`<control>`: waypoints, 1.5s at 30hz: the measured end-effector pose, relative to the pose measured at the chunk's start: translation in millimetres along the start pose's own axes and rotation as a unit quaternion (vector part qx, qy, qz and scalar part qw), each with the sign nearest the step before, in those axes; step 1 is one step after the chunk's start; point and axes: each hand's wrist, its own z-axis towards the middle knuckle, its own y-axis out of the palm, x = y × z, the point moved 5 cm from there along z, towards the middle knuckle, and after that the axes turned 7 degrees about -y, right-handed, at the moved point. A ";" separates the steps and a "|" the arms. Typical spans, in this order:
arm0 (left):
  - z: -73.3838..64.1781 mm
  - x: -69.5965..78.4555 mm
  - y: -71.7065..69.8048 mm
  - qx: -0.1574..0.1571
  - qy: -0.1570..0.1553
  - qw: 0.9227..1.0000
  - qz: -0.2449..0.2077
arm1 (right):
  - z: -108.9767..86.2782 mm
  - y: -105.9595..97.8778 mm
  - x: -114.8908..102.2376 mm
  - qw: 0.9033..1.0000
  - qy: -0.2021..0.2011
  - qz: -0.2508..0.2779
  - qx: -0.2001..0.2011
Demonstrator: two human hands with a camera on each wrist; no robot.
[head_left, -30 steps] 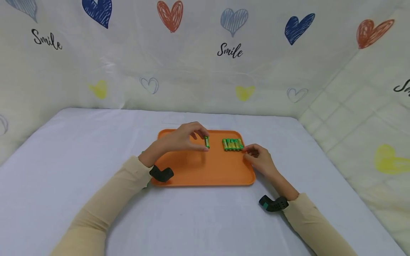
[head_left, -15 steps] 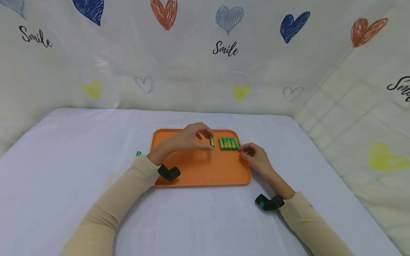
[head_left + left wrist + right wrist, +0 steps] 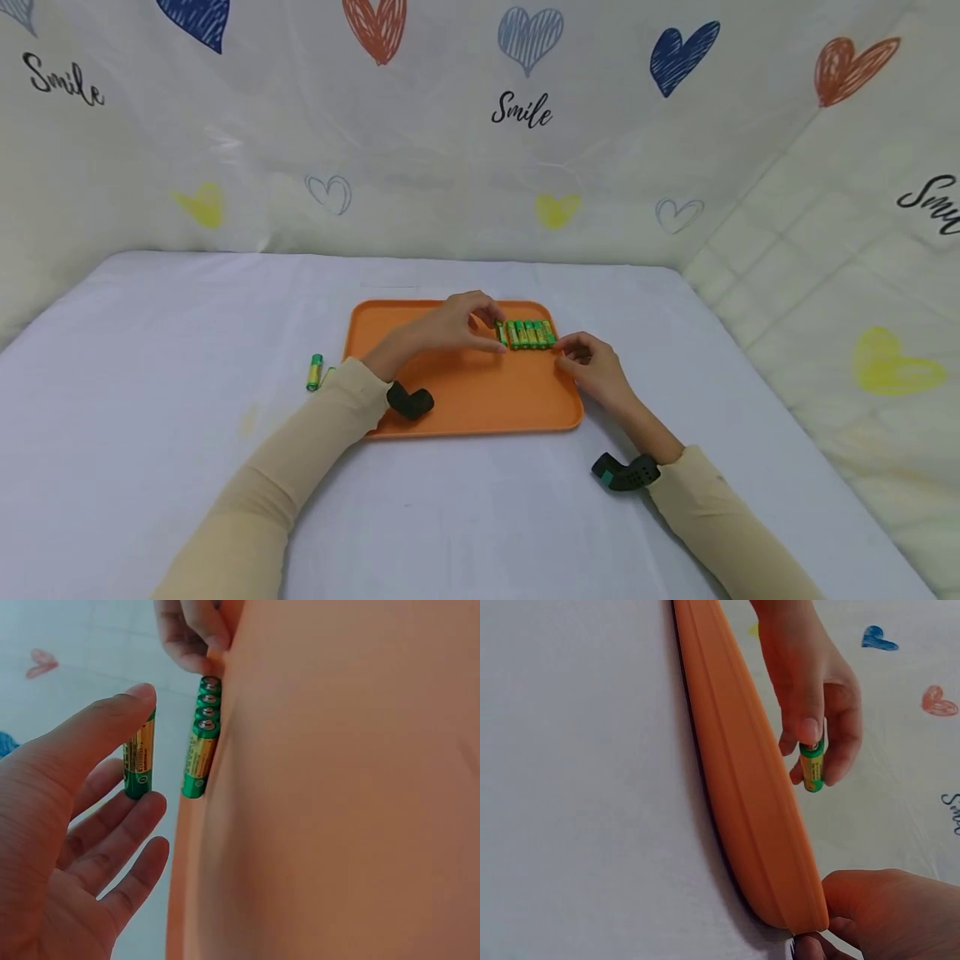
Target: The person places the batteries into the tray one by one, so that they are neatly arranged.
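Observation:
My left hand (image 3: 453, 325) pinches a green-and-gold battery (image 3: 139, 757) by its ends, thumb at one end and fingertips at the other. It holds the battery upright just left of a row of several matching batteries (image 3: 529, 334) on the orange tray (image 3: 465, 400). In the left wrist view a gap separates the held battery from the row (image 3: 199, 761). My right hand (image 3: 596, 367) is at the tray's right rim, fingers loosely bent, fingertips right at the row's far end. In the right wrist view its fingers (image 3: 855, 892) meet the tray's corner.
Left of the tray, a loose battery (image 3: 314, 372) lies on the white tabletop (image 3: 450, 517), with part of another beside it at my left sleeve (image 3: 300, 467). A black wrist camera (image 3: 409, 401) hangs low over the tray's front left. Behind the table is a heart-patterned backdrop (image 3: 420, 150).
My left hand has moved right with its battery, closing most of the gap to the row. Loose batteries left of the tray have come into view. The right hand keeps its place by the row.

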 end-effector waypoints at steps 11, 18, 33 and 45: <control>8.6 -5.4 6.1 -0.004 -0.017 0.999 0.026 | 1.8 2.2 -0.8 1.000 0.000 0.001 0.005; 13.1 -10.2 11.2 -0.005 -0.028 0.999 0.022 | 1.5 3.2 -0.9 1.000 0.002 -0.004 0.004; 16.9 -16.7 16.5 0.001 -0.053 0.997 0.049 | -0.2 1.7 -3.6 1.000 -0.002 -0.002 0.002; 17.2 -17.6 17.9 -0.022 -0.054 0.996 0.068 | -1.2 1.1 -2.5 1.000 -0.004 0.002 0.002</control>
